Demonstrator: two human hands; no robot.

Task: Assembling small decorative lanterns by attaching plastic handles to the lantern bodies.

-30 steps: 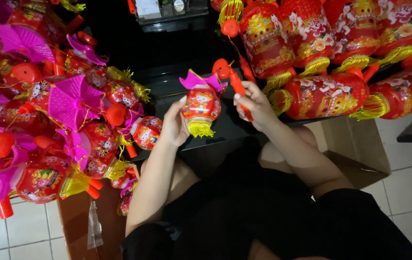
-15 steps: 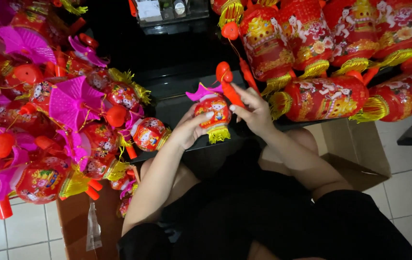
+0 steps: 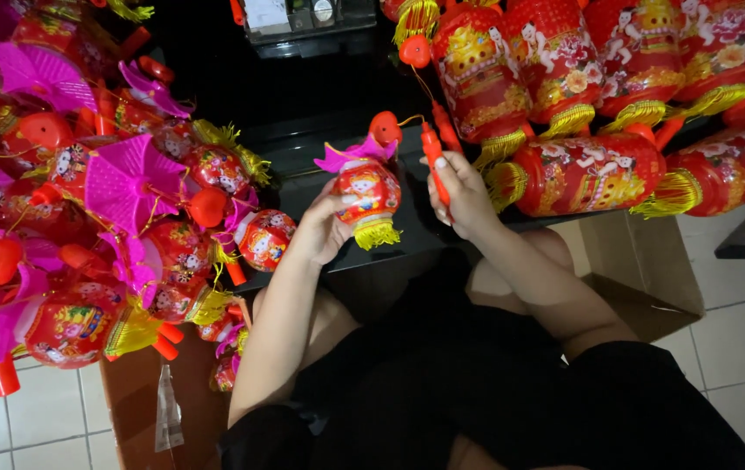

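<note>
Now the left hand (image 3: 325, 228) cups a small red lantern (image 3: 367, 193) from its left side and from below, fingers curled around the rounded body so that the grasp is closed on it. That lantern is printed with a cartoon figure, carries a magenta fan-shaped top (image 3: 345, 157) just above the grip and a short yellow fringe (image 3: 377, 233) hanging just below the fingers. Just to the right of this grip the right hand (image 3: 462, 198) is wrapped firmly around a red plastic handle stick (image 3: 435, 165), which rises out of the fist and tilts a little to the left. A thin cord runs from the stick's upper end across to a small red round knob (image 3: 385, 128) that sits right above the lantern — the two hands are near each other but not touching. Well to the left of the left hand lies a heap of similar small lanterns (image 3: 111, 218) with magenta tops, red sticks and yellow tassels. Above and to the right of the right hand lie large red cylindrical lanterns (image 3: 581, 170) with gold fringe, the nearest one just beside the knuckles. Below both grips sit the person's lap in black clothing and a brown cardboard box (image 3: 642, 278) on the pale tiled floor (image 3: 738, 339).
</note>
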